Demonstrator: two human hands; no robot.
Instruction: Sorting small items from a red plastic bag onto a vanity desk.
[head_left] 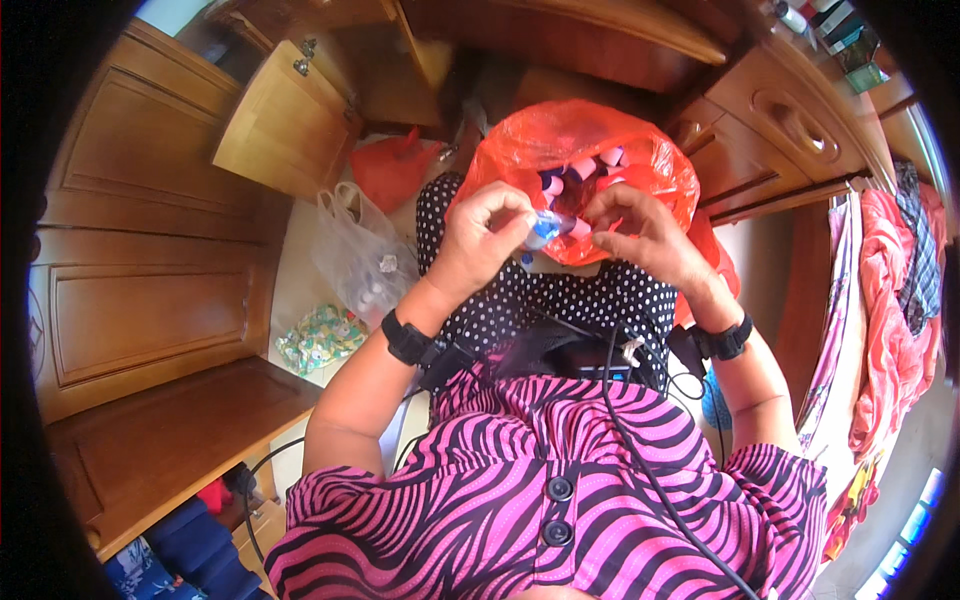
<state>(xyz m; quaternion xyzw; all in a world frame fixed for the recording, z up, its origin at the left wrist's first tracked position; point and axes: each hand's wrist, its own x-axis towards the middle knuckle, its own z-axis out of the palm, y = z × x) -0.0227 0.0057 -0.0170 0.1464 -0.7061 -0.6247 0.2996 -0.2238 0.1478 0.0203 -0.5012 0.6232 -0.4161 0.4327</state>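
My left hand (485, 235) is closed, thumb and forefinger pinching a small blue-and-clear piece of plastic (545, 228). Against it lies a small cylinder (577, 228) with a dark body and a pink end. My right hand (645, 235) curls its thumb and fingers at that pink end; the exact contact is hard to make out. Both hands are above my lap, at the near rim of a red plastic bag (530, 130). Several similar pink-and-dark pieces (582, 170) lie inside the bag.
A wooden cabinet door (285, 120) stands open at the far left. A clear plastic bag (365, 250) and a patterned cloth (320, 340) lie on the floor to my left. Clothes (885, 320) hang at the right. A black cable (640, 440) crosses my front.
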